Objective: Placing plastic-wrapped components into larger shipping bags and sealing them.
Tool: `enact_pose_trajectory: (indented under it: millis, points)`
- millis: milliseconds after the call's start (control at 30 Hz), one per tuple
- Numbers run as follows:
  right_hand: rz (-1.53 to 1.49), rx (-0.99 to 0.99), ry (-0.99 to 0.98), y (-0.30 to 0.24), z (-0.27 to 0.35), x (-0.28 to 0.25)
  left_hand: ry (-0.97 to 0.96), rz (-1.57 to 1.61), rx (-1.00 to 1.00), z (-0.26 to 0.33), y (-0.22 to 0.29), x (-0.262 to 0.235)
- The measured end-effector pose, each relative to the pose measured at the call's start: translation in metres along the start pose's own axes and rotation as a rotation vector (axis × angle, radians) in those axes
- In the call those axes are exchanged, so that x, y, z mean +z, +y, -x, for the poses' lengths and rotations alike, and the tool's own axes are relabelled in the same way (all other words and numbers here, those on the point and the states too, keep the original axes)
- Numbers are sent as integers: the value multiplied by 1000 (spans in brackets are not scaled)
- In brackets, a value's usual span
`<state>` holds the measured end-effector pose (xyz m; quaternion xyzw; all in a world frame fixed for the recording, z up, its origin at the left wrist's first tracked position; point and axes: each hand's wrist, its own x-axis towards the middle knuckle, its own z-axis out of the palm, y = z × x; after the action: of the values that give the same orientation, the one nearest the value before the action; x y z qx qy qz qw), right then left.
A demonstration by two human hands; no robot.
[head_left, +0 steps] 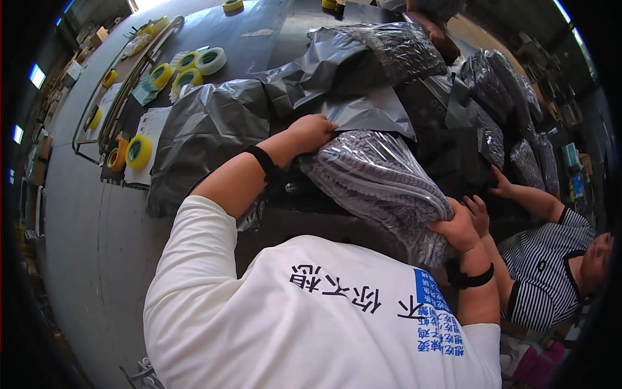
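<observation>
My left hand is closed on the edge of a grey plastic mailing bag, at its near opening. A folded bundle of grey, ribbed fabric in clear plastic wrap lies tilted in front of me, its far end at the bag's opening. My right hand grips the near right end of this bundle, fingers partly hidden behind it. How far the bundle reaches into the bag cannot be seen. More grey plastic bags are spread flat to the left of my left hand.
Several rolls of tape lie on the dark table at the far left. Other wrapped bundles are piled at the right. A co-worker in a striped shirt reaches in close to my right hand; another person's arm is at the far side.
</observation>
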<state>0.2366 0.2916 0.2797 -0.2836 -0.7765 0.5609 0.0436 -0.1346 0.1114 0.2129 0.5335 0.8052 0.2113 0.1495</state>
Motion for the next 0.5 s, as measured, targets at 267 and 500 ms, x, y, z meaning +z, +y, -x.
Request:
enact_pose_trajectory:
  millis: [267, 500]
  points:
    - [396, -104, 278, -16, -17, 41, 130, -361, 122, 2, 77, -15]
    - [362, 10, 358, -30, -52, 72, 161, -320, 412, 6, 123, -11]
